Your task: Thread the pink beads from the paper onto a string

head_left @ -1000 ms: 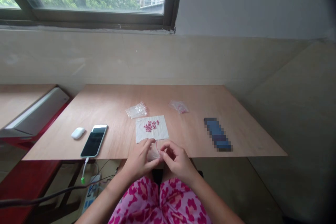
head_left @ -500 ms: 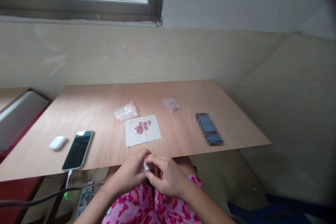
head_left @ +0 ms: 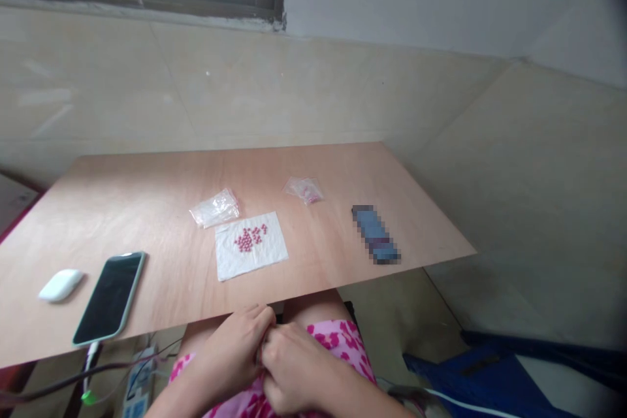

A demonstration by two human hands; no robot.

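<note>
Just below the table's front edge, over my lap, my left hand (head_left: pixel 243 338) and my right hand (head_left: pixel 290 366) are pressed together with fingers curled. Between them is a small clear plastic bag, glimpsed half a second ago and now covered by the fingers. On the table in front lies a white tissue (head_left: pixel 235 269) with a cluster of small pink-red beads (head_left: pixel 247 240) on it. A stack of clear plastic bags (head_left: pixel 215 208) touches or nearly touches the tissue's back left corner. Farther back sits another clear bag (head_left: pixel 304 190) with some pink pieces inside.
A phone (head_left: pixel 110 297) with a white charging cable (head_left: pixel 91 358) lies at the table's left front, beside a white earbud case (head_left: pixel 61 285). A pixelated dark phone-like object (head_left: pixel 376 235) lies on the right. Below right is a blue folded thing (head_left: pixel 490 379).
My view has tilted down and turned right. The hands have closed more tightly together and turned knuckles up, covering the clear plastic that showed between them. The things on the table have stayed put.
</note>
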